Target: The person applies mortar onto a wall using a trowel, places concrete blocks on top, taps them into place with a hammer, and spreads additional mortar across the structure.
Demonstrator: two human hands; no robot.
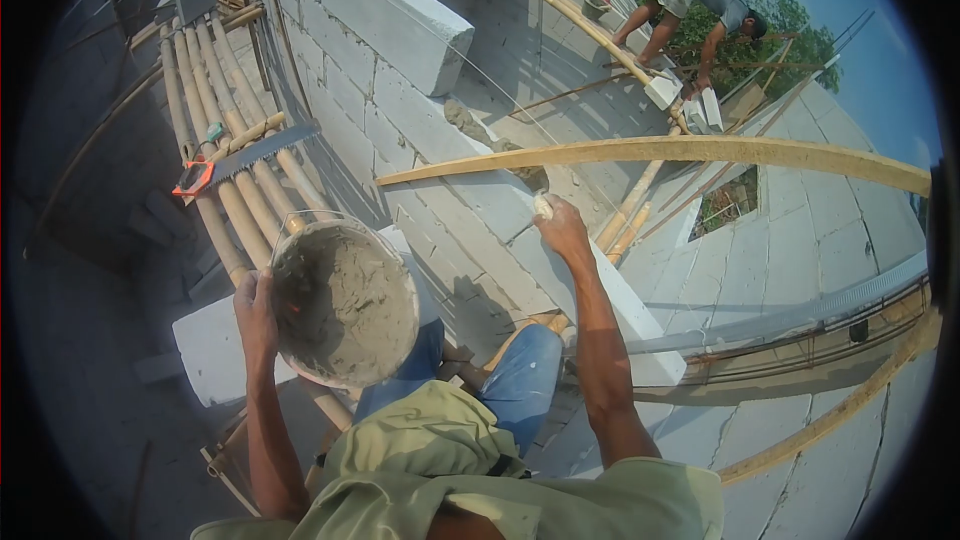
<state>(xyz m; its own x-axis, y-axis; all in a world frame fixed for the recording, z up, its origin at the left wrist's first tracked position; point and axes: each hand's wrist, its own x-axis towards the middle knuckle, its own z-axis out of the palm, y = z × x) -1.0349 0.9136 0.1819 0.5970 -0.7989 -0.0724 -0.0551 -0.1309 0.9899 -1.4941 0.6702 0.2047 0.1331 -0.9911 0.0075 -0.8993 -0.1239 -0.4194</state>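
Observation:
A bucket (pixel 345 305) of wet grey mortar is tilted toward me at the left of my knees. My left hand (pixel 256 318) grips its left rim, the fingers out of sight behind it. My right hand (pixel 565 231) is closed over the top of the white block wall (pixel 510 210), with a small pale piece showing at its fingertips; what it is I cannot make out. Just beyond it lies a patch of mortar (pixel 532 178) on the wall top. More mortar (pixel 468 125) sits farther along, beside a large white block (pixel 395 20).
A wooden beam (pixel 650 150) crosses above the wall at the right. A handsaw (pixel 262 152) with an orange handle lies on bamboo poles (pixel 215 70) at left. A loose white block (pixel 220 350) is by the bucket. A co-worker (pixel 700 0) bends over at the upper right.

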